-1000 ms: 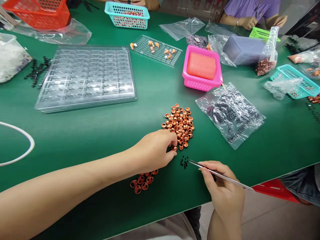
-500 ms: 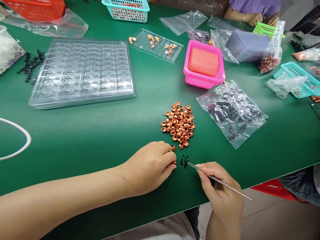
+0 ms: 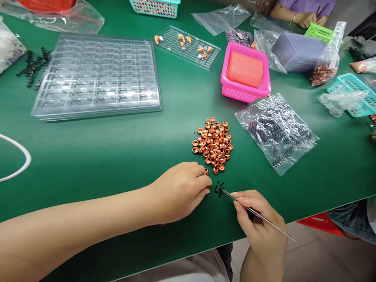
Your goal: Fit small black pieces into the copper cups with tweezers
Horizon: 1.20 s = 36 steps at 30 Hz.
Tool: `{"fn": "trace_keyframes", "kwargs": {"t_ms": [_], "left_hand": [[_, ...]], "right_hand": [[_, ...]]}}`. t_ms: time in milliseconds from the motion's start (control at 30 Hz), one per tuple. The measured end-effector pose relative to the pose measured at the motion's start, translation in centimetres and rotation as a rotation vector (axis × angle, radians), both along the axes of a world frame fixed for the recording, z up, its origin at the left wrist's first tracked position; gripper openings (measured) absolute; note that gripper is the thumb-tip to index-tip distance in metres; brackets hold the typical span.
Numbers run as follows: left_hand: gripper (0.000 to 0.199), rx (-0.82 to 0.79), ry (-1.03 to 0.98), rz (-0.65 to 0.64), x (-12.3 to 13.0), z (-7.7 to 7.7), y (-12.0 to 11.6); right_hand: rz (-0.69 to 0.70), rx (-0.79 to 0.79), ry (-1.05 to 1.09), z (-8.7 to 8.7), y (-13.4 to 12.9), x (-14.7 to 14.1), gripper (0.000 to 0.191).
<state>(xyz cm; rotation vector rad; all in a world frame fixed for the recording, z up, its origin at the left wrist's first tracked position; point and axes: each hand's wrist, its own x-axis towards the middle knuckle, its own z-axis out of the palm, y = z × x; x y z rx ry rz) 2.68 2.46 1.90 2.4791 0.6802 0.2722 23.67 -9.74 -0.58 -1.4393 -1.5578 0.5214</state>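
My left hand (image 3: 183, 192) is closed beside a pile of small copper-coloured cups (image 3: 216, 145), thumb and forefinger pinched together. Only a sliver of a reddish copper piece shows at those fingertips; the fingers hide the rest. My right hand (image 3: 261, 219) grips slim metal tweezers (image 3: 258, 214) like a pen. Their tip touches or hovers just over a cluster of tiny black bits (image 3: 219, 188) on the green table (image 3: 117, 152), just right of my left fingertips. One copper cup lies partly behind my left knuckles. A speck of red shows below my left wrist.
Stacked clear compartment trays (image 3: 96, 78) lie at the left. A pink basket (image 3: 245, 92) holds a red-orange block. Right of the pile is a plastic bag of black parts (image 3: 277, 133). Another person's hands (image 3: 308, 19) are at the far right. The table's front edge runs below my hands.
The view has shifted slightly, so most things sit a little further right. The copper piece in my left fingers shows less than before. The tweezers' tip stays at the black bits.
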Motion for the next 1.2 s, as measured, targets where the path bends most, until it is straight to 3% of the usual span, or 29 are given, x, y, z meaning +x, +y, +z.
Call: {"fn": "trace_keyframes", "kwargs": {"t_ms": [433, 1200], "left_hand": [[0.012, -0.149, 0.064, -0.043, -0.35, 0.86, 0.74], [0.01, -0.089, 0.009, -0.037, -0.29, -0.05, 0.66]], "right_hand": [[-0.045, -0.013, -0.008, -0.23, -0.35, -0.07, 0.029], [-0.055, -0.007, -0.003, 0.07, -0.1, -0.08, 0.025]]}}
